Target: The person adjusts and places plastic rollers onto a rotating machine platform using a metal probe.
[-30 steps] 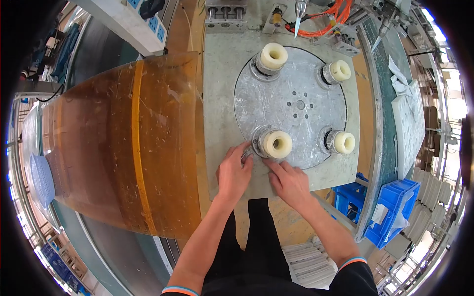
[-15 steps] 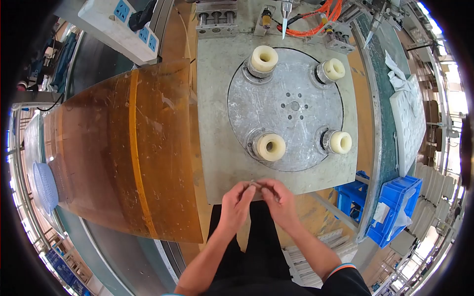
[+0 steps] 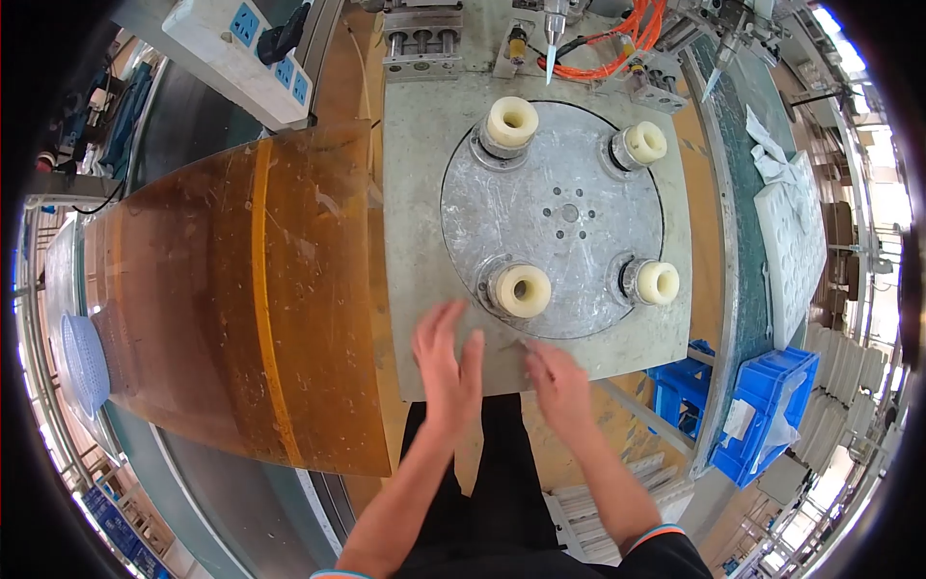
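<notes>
My left hand [image 3: 448, 372] is over the near edge of the machine's metal plate [image 3: 424, 241], its fingers apart and nothing seen in them. To its right, my right hand [image 3: 560, 384] has thumb and fingers pressed together at the same edge. A tiny dark bit shows at those fingertips, too small and blurred to name. Just beyond both hands is a cream ringed fixture [image 3: 522, 290] with a round hole, set on the round metal turntable [image 3: 569, 261]. Neither hand touches it.
Several more cream fixtures, one at the far left [image 3: 512, 122], stand around the turntable. A pointed nozzle [image 3: 551, 60] hangs over its far side. An amber sheet [image 3: 203, 318] lies left. Rightward are a blue crate [image 3: 769, 415] and a white perforated tray [image 3: 793, 246].
My hands were together at the plate's near edge, fingertips meeting on something small. They have parted; the left has opened and moved left and forward, the right slightly right.
</notes>
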Motion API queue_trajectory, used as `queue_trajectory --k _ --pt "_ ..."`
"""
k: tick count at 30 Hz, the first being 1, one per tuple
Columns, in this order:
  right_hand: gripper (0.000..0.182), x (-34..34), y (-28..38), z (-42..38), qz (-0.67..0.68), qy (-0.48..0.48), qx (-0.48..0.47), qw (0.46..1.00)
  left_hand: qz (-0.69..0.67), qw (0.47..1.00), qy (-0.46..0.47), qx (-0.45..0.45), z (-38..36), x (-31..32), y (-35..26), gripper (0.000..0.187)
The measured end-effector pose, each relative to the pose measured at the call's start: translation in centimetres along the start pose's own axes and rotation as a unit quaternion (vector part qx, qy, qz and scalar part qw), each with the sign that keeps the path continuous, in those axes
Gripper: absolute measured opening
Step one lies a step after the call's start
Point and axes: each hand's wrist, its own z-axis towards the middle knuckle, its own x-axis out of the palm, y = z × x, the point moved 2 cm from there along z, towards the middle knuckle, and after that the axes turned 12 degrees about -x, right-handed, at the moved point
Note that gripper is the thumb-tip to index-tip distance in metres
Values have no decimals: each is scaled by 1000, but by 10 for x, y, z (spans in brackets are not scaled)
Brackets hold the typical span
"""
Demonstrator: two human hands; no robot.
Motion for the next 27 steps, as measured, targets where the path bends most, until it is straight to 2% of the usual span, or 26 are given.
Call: queue_trajectory --k 1,3,6,10,13,16,18,21,27 --pt "16 -7 -7 5 -2 0 0 1000 -2 1000 0 0 11 0 2 31" --pt "15 -16 -17 14 -93 47 -28 994 154 988 18 24 27 4 3 41" --pt "10 -19 -20 24 -124 91 2 988 193 980 36 43 27 11 6 43" --pt "7 -22 -20 32 -123 122 -21 985 157 985 32 65 24 12 14 42" --pt "6 -22 -17 37 -146 144 -43 978 146 988 19 48 27 15 15 36" --pt "11 -23 -13 41 -155 171 -24 973 123 992 3 41 31 18 17 31" --pt "8 -23 -10 42 -149 168 -53 973 124 992 -3 33 35 19 15 26" --pt "8 -22 -13 39 -175 202 -16 963 108 994 2 22 39 17 13 21" --pt "12 -1 -16 43 -150 203 -25 967 119 992 6 47 38 18 16 14"
